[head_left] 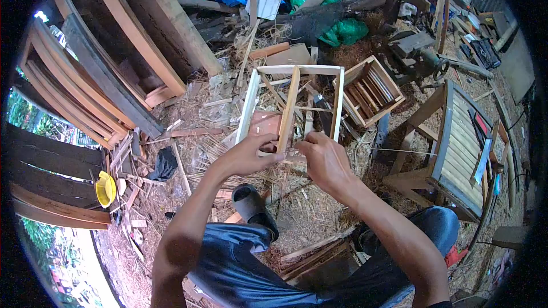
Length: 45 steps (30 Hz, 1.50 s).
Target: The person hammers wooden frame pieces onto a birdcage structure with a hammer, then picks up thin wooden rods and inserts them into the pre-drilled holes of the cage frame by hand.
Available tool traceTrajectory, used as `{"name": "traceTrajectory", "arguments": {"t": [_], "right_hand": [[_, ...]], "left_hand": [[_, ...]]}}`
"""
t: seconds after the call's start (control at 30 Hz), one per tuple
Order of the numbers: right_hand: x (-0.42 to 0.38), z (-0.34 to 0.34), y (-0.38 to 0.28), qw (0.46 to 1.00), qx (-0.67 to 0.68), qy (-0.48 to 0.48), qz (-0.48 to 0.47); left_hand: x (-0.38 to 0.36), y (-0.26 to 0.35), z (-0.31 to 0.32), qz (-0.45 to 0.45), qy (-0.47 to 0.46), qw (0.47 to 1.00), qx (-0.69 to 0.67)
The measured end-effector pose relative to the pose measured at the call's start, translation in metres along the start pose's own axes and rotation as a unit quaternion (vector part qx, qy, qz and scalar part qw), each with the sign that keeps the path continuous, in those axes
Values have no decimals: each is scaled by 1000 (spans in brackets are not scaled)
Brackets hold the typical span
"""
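Note:
A small rectangular wooden frame [341, 94] stands in front of me, with a lengthwise wooden slat [290, 102] through its middle. My left hand [254, 154] is at the slat's near end, thumb and fingers closed around it. Beside it, my right hand [325, 157] is closed in a pinch at the frame's near side; what its fingertips hold is hidden. A thin pale strand [394, 150] runs from near my right hand toward the slatted wooden piece on the right.
A wooden crate [374, 115] with slats inside stands right of the frame. Further right is a slatted wooden stool-like piece [456, 142] with tools on top. Curved wooden frames [134, 34] lean at left, near a yellow container [105, 189]. Shavings and offcuts cover the floor.

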State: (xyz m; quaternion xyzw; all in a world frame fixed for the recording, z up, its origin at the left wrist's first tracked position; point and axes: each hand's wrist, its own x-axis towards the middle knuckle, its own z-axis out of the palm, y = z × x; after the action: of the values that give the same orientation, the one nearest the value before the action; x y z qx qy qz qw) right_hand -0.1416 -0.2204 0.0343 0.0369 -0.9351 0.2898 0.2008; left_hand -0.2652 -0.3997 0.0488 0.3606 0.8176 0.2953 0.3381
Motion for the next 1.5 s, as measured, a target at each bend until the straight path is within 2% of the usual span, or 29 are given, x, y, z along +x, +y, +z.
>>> {"name": "traceTrajectory", "arguments": {"t": [0.03, 0.1, 0.13, 0.27, 0.43, 0.5, 0.93, 1.0, 1.13, 1.2, 1.27, 1.33, 1.4, 1.5], "right_hand": [[-2, 2, 0, 999, 19, -18, 17], [-5, 3, -2, 998, 38, -37, 41], [-5, 3, -5, 997, 46, -45, 47], [-6, 4, -10, 994, 63, -61, 60], [-4, 5, -12, 994, 53, -77, 61], [-5, 5, -11, 994, 67, -42, 69], [-4, 4, -13, 995, 58, -45, 69], [-4, 7, -11, 996, 68, -5, 50], [-5, 4, -12, 996, 67, -9, 51], [-5, 3, -13, 995, 54, -57, 69], [-5, 2, -13, 995, 54, -57, 68], [-5, 3, -12, 995, 56, -56, 67], [-6, 7, -11, 998, 57, -3, 41], [-5, 4, -12, 997, 57, -10, 46]], "left_hand": [[-3, -3, 3, 1, -4, 1000, -1], [-7, -6, 6, 60, 25, 997, -29], [-9, -3, 2, 24, 6, 1000, -4], [-12, -7, -1, -2, -1, 999, -47], [-12, -15, 0, 16, 1, 998, -58], [-11, -15, 0, 19, -1, 998, -65], [-12, -11, 0, 22, 0, 999, -48], [-12, -11, 0, 23, -1, 998, -51], [-12, -11, -1, 17, -5, 999, -50], [-12, -10, -2, 13, -10, 998, -52], [-13, -8, -2, -21, -21, 998, -63], [-13, -9, -1, -14, -15, 998, -66], [-13, -8, -1, -7, -8, 998, -69], [-14, -5, -2, 2, -5, 998, -64]]}}
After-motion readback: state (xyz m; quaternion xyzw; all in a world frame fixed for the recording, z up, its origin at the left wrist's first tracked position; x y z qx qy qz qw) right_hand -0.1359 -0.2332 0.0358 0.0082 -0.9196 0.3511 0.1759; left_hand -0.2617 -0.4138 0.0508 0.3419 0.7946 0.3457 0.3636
